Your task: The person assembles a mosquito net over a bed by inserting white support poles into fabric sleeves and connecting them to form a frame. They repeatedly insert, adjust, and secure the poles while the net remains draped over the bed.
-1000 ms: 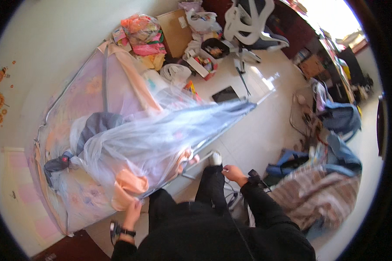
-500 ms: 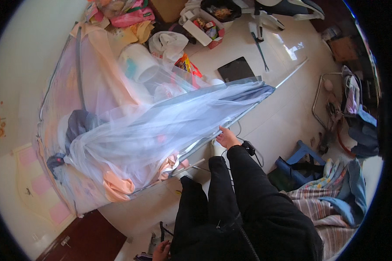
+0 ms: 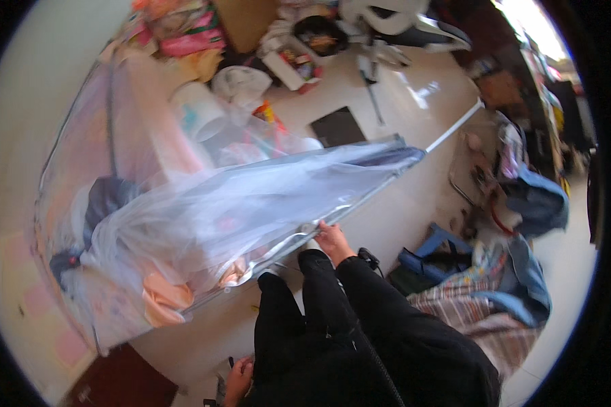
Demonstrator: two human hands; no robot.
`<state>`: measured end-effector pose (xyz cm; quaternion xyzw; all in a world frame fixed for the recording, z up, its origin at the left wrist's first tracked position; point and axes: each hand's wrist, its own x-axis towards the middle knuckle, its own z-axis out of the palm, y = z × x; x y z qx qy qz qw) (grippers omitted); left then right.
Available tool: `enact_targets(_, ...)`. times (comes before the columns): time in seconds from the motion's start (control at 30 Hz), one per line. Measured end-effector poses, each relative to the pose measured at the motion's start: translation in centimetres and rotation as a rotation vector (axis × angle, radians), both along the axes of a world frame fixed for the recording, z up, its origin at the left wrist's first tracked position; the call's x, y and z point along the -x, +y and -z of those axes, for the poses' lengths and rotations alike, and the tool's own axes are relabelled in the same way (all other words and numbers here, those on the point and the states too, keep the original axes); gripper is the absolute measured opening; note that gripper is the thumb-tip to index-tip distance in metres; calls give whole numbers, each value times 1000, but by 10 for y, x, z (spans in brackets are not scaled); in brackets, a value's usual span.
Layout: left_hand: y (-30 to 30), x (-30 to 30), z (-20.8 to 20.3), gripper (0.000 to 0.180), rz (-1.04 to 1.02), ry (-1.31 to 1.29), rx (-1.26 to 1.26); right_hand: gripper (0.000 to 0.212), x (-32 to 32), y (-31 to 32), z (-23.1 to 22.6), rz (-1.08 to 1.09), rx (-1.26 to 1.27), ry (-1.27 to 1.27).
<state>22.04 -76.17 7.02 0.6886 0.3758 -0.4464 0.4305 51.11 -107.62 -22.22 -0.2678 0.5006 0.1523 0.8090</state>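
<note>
A white mesh mosquito net (image 3: 197, 210) with grey edging spreads over the left and middle of the view. My right hand (image 3: 329, 239) is closed on the net's near edge, where a thin rod runs inside the grey trim. Past the gathered grey corner, a white pole (image 3: 451, 129) sticks out to the upper right. My left hand (image 3: 239, 376) hangs low beside my leg with its fingers curled. A small dark tip shows at it, too unclear to name. Peach cloth (image 3: 166, 298) lies at the net's lower edge.
Behind the net are a white bucket (image 3: 200, 112), a flat black panel (image 3: 338, 127) and an open box (image 3: 292, 66) of small packets. A blue stool (image 3: 438, 251) and striped cloth (image 3: 465, 298) stand at right. A brown panel (image 3: 125, 376) is at lower left.
The whole view has shifted, so most things sit further left. My right hand keeps its hold on the net's edge. The white pole now shows more clearly beyond the net's corner.
</note>
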Motion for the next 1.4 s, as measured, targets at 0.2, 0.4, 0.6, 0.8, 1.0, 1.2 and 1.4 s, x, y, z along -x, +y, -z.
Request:
enact_targets(0.2, 46, -25, -4, 31, 134, -178, -118, 23, 5, 17, -80, -90, 182, -127)
enact_targets(0.4, 91, -27, 20, 33, -7, -345, 2, 14, 4, 38, -186, -101, 200, -481)
enact_targets(0.6, 89, -88, 77, 37, -466, -271, 302, 47, -4, 88, -292, -385, -44, -732)
enact_targets(0.8, 17, -143, 145, 57, -832, -12, 673, 51, 22, 141, -331, -474, 244, -696)
enact_targets(1.0, -29, -192, 210, 37, -1732, -2, 1005, 54, 36, 173, -353, -754, 337, -903)
enact_targets(1.2, -47, -200, 252, 34, -1892, -330, 1029, 50, 35, 162, -376, -606, 568, -637)
enact_targets(1.4, -38, -184, 271, 53, -1916, -486, 829, 60, 5, 145, -375, -872, 206, -960)
